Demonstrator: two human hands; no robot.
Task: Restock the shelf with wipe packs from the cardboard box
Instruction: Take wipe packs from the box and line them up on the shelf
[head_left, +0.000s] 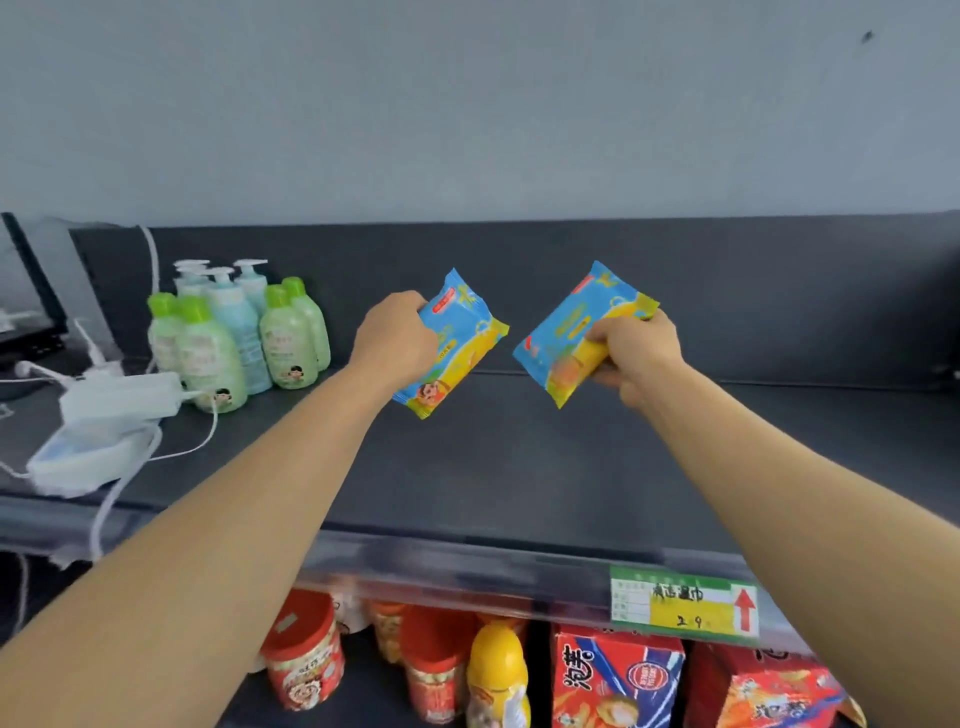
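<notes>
I'm seeing left hand (395, 338) gripping pack (460, 345) tight, fingers curled round it, right hand (636, 353) clutching second pack (574, 332). Both packs hanging above shelf (519, 467), bottles (234, 332) standing at shelf's left end.

Shop: price tag (684, 604) on stocked shelf (467, 467).

Plain grey-blue painted wall (467, 104) behind a dark grey flat shelf (519, 467); black-framed monitor (32, 296) at far left; even light.
</notes>
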